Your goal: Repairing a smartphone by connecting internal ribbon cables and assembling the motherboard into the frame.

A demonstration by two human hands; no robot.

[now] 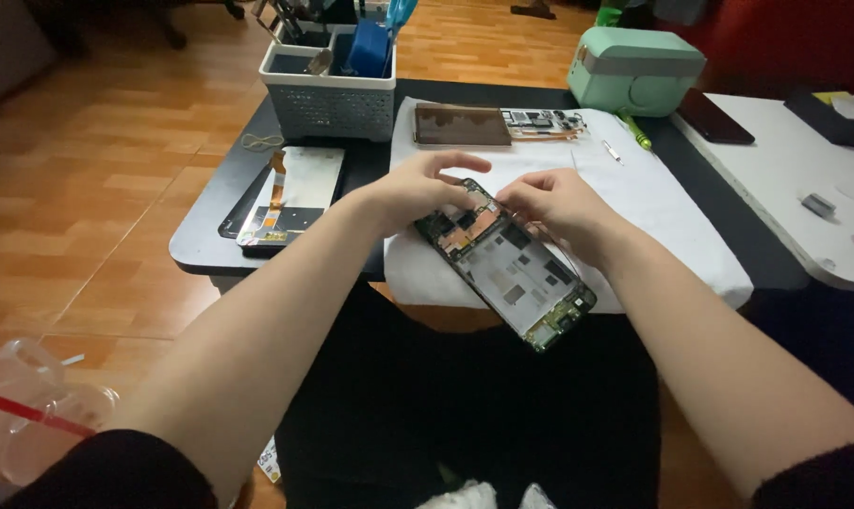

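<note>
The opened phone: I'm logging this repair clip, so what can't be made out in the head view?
- Top end of the opened phone: covered by the left hand and right hand.
- Whether the fingertips pinch a part: too small, hidden.
- Grey basket contents: cut off by the top edge.
- Small parts on the white cloth: too small.

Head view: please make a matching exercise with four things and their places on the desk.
Things:
1. opened phone
2. grey basket
3. mint green device
4. green screwdriver

Places:
A. far left corner of the dark table
B. under both hands, on the white cloth
C. far right, behind the cloth
D. far right edge of the cloth

Pairs: 1-B, 2-A, 3-C, 4-D
</note>
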